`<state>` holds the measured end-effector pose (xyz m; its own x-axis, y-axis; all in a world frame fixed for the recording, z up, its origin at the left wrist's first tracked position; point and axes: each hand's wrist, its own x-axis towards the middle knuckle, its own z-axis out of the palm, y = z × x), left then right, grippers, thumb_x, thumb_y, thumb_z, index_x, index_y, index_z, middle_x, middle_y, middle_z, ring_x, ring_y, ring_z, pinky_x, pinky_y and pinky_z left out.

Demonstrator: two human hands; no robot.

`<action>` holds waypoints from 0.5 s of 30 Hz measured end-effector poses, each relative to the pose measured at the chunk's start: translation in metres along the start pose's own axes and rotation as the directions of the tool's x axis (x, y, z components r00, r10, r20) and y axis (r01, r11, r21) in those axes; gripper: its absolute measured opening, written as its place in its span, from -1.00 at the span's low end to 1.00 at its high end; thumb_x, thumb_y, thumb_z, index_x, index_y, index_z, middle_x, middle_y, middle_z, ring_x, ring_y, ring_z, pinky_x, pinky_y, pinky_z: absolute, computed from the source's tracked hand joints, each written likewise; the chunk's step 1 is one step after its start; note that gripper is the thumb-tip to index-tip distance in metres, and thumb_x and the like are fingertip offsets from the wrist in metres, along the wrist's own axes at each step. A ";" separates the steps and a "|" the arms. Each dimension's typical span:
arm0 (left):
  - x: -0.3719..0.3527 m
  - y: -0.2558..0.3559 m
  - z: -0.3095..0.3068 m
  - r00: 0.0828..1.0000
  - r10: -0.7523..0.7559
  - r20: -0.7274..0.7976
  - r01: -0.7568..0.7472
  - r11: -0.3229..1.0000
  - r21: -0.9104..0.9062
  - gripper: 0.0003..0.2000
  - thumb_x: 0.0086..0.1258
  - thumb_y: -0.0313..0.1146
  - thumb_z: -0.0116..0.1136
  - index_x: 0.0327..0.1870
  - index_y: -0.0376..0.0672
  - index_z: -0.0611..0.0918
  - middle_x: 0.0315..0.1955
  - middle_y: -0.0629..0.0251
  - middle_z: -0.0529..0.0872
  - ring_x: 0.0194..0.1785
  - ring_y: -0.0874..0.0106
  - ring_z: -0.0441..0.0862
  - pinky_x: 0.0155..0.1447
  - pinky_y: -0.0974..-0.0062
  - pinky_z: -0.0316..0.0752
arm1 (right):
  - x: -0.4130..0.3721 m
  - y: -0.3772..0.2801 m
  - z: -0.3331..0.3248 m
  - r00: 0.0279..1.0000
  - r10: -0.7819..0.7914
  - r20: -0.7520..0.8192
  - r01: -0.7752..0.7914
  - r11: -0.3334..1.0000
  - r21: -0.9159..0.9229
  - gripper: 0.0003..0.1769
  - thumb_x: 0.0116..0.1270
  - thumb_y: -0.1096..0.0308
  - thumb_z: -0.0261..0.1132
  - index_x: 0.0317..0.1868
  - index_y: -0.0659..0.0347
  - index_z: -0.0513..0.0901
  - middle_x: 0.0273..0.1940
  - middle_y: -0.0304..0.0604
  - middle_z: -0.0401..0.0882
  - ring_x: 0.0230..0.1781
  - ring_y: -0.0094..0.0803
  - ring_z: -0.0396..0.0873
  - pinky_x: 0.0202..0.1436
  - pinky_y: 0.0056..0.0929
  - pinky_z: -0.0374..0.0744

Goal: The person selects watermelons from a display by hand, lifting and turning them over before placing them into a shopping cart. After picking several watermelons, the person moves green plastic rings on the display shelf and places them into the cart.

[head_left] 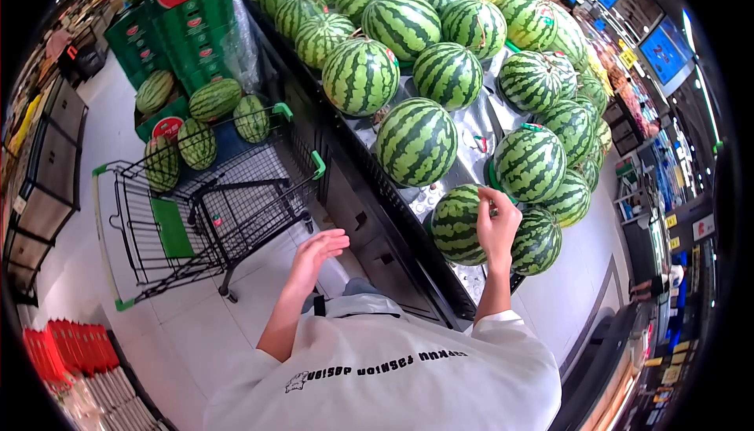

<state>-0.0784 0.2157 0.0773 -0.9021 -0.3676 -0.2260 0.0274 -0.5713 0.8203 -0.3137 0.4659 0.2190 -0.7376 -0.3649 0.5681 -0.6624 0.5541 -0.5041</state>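
My right hand [499,224] is closed with its fingers curled in, and it overlaps the right side of a striped watermelon [455,227] at the near corner of the display stand. Two more watermelons lie close by it, one just beyond [530,164] and another to the right [536,242]. Over the floor to the left, between the stand and the shopping cart, my left hand [317,254] is held in the air. Its fingers are stretched out and hold nothing.
Many watermelons fill the black-edged stand [416,231]. A wire shopping cart [212,211] with green corners stands at the left. Behind it, several watermelons [196,143] lie by stacked green boxes [188,31]. Red and white packages [82,360] are at lower left.
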 end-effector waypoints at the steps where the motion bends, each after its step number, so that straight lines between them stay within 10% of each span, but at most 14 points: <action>1: 0.011 0.009 -0.006 1.000 0.003 0.007 -0.003 1.000 0.003 -0.54 0.58 -0.17 -0.03 0.24 -0.40 0.58 0.10 0.00 0.73 0.21 0.24 0.67 0.31 0.34 0.48 | 0.006 -0.006 0.000 0.999 0.035 0.004 -0.035 0.999 -0.030 -0.83 0.27 0.53 0.24 -0.18 0.30 0.73 -0.33 -0.02 0.71 -0.37 -0.20 0.69 -0.22 -0.36 0.63; 15: 0.238 0.116 0.074 0.931 0.281 0.233 -0.333 0.916 0.223 -0.55 0.58 -0.21 0.06 0.34 -0.34 0.51 0.23 0.10 0.63 0.33 0.32 0.55 0.44 0.35 0.38 | 0.136 0.041 -0.012 0.991 -0.043 0.130 0.051 0.997 -0.062 -0.77 0.33 0.44 0.25 -0.05 0.31 0.71 -0.18 0.07 0.72 -0.18 -0.07 0.70 -0.01 -0.27 0.61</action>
<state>-0.3221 0.1163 0.1577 -0.9323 -0.3323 0.1428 0.2291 -0.2371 0.9441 -0.4401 0.4485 0.2837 -0.7195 -0.4820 0.5000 -0.6897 0.5803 -0.4331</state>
